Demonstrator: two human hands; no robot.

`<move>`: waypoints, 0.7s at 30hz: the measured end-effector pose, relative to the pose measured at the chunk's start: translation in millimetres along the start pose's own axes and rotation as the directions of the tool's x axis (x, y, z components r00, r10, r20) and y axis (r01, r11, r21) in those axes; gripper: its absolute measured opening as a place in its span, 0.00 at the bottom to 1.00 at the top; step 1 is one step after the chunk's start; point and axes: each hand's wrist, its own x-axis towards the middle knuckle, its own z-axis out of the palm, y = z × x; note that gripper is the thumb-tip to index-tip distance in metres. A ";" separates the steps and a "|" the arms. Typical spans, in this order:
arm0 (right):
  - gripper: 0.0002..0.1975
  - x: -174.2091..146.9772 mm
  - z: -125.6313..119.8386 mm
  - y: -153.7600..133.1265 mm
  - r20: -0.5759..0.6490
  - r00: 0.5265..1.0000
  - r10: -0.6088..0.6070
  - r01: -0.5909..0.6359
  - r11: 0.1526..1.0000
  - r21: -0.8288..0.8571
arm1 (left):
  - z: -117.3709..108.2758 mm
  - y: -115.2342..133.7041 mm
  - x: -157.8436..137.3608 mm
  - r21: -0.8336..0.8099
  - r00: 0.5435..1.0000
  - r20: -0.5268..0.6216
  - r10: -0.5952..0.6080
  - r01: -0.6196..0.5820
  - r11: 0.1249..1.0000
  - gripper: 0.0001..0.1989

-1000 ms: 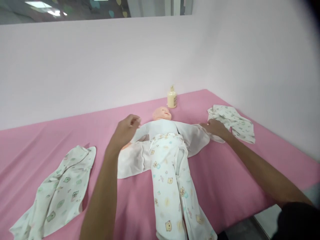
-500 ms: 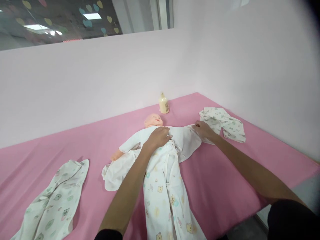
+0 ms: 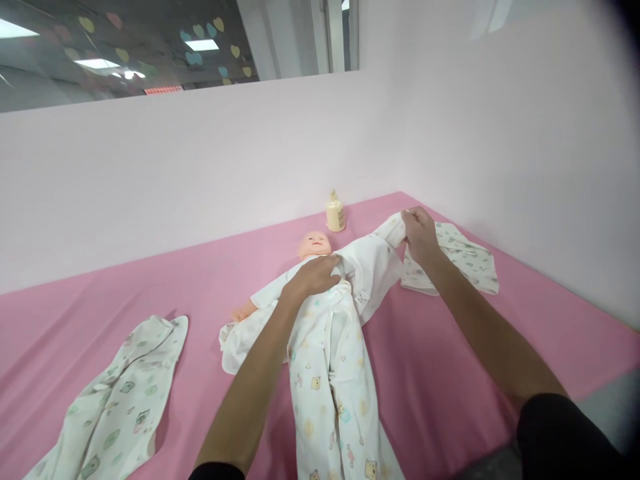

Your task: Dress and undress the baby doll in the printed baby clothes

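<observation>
A baby doll lies on its back, its head toward the wall. It wears a white top and white trousers with a bear print. My left hand lies across the doll's chest, fingers stretched out and pressing on the top. My right hand is closed on the cuff end of a white sleeve, holding it raised and pulled out to the right. The loose front panel of the top hangs below that sleeve. At the left, the doll's bare hand shows past the other sleeve.
A pump bottle stands behind the doll's head, close to the wall. Folded printed baby clothes lie beyond my right hand. Another leaf-printed garment is at the lower left. Everything rests on a pink sheet.
My right hand has lifted the sleeve end and drawn it up and to the right, stretching the sleeve. My left hand stays on the chest. The view has shifted slightly.
</observation>
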 end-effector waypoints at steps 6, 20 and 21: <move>0.13 -7.0 26.3 -8.7 0.066 0.985 0.162 -0.173 0.948 0.267 | 4.3 0.8 17.2 0.060 0.998 0.024 0.060 -0.062 0.996 0.08; 0.14 -15.0 31.1 -13.8 0.162 0.975 0.154 -0.204 0.910 0.361 | 23.5 -8.4 58.1 0.056 0.983 -0.176 0.054 -0.045 0.997 0.16; 0.15 -15.9 31.2 -15.1 0.173 0.975 0.141 -0.196 0.911 0.362 | 23.9 -9.5 58.5 0.062 0.983 -0.177 0.057 -0.046 0.997 0.16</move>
